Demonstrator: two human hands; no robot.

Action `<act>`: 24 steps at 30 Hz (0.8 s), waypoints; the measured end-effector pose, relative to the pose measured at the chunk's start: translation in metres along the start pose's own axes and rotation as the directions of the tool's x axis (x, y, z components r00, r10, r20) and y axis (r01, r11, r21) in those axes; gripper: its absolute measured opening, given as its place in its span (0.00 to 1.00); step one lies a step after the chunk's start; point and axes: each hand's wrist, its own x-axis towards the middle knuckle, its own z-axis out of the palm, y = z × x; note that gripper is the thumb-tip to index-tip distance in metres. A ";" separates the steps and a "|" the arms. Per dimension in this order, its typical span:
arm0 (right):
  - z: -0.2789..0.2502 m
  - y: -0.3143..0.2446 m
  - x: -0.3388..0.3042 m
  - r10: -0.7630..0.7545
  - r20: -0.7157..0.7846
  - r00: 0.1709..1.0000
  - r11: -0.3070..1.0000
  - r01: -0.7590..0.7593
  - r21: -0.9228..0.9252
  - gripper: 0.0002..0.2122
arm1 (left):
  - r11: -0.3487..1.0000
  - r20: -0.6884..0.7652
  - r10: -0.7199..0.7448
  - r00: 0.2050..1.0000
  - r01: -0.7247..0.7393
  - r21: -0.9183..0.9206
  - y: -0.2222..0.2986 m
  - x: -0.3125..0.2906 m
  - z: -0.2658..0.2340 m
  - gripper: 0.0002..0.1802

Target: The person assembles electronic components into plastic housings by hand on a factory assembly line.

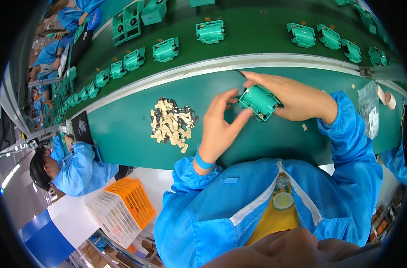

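Note:
A green plastic housing [259, 102] with small fittings inside is held just above the green work surface, in front of my chest. My right hand [297, 96] grips it from the right, partly hiding that side. On its left edge rest the thumb and fingers of my left hand [221, 123], curled around it. A thin dark piece [242, 73] shows by my right fingertips; I cannot make out what it is. Left of my left hand lies a pile of small cream and black pieces [170, 123]. One loose cream piece [304, 127] sits below my right hand.
Beyond a pale metal rail [203, 67], a dark green conveyor belt [252, 27] carries several similar housings [166, 49]. At the right lie a clear plastic bag [369, 109] and cream cylinders [388, 99]. A co-worker in blue [80, 167] sits at the left, near orange and white crates [123, 210].

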 end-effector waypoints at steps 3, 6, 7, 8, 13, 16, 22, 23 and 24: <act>0.003 0.001 -0.008 -0.055 -0.082 0.995 0.998 0.057 0.023 0.45 | 0.974 0.078 0.196 0.978 -0.203 0.097 0.002 0.001 0.001 0.48; 0.012 -0.002 -0.009 -0.014 -0.239 0.971 1.000 0.013 -0.004 0.48 | 0.964 0.124 0.195 0.973 -0.214 0.157 0.005 0.002 -0.002 0.56; 0.016 -0.004 -0.011 -0.020 -0.233 0.972 1.000 0.019 -0.009 0.48 | 0.949 0.140 0.224 0.965 -0.248 0.195 0.005 0.002 -0.002 0.55; 0.020 -0.008 -0.012 -0.004 -0.279 0.960 1.000 0.009 0.016 0.49 | 0.949 0.131 0.223 0.966 -0.246 0.196 0.004 0.002 -0.002 0.55; 0.064 -0.014 -0.014 0.259 -0.593 0.763 0.959 -0.276 0.063 0.51 | 0.948 -0.061 0.248 0.967 -0.229 0.222 -0.016 -0.001 0.010 0.39; 0.096 -0.015 -0.026 0.330 -0.541 0.774 0.943 -0.247 0.221 0.52 | 0.985 -0.059 0.154 0.986 -0.149 0.082 -0.026 -0.009 0.023 0.31; 0.099 0.001 -0.054 0.514 -0.510 0.690 0.743 -0.061 0.666 0.16 | 0.972 0.005 0.210 0.978 -0.209 0.109 -0.027 -0.006 0.025 0.32; 0.098 0.007 -0.055 0.561 -0.524 0.640 0.677 0.009 0.736 0.08 | 0.956 0.065 0.249 0.966 -0.256 0.144 -0.029 -0.006 0.026 0.32; 0.097 0.010 -0.057 0.596 -0.477 0.647 0.616 0.013 0.788 0.06 | 0.959 0.070 0.241 0.968 -0.249 0.139 -0.030 -0.008 0.028 0.32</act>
